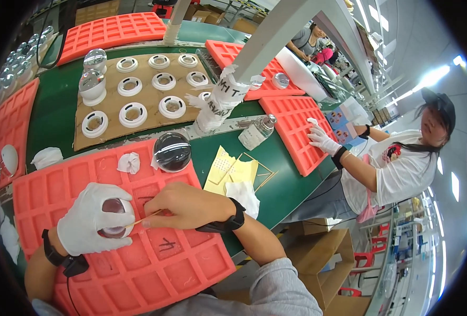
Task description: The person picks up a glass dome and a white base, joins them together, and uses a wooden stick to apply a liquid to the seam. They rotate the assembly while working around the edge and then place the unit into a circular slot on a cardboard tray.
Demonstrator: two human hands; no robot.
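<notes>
My left hand [86,224], in a white glove, wraps round a clear ball or dome [113,206] above the pink foam tray [165,271]; the fingers hide part of it. Bare and pinched closed, my right hand [178,205] grips a thin wooden stick [148,217], its tip at the ball's lower edge. Behind my hands, a dark glossy ball [172,151] sits at the tray's far edge. Beside it lies a crumpled white cloth [128,163].
Several white rings [133,114] and clear globes [92,84] stand on cardboard [107,138]. Right of my tray are a bottle [256,132], a yellow sheet [228,168] and thin sticks [267,179]. A co-worker's gloved hand [322,138] rests over another pink tray [291,124]. A post [254,52] rises beyond.
</notes>
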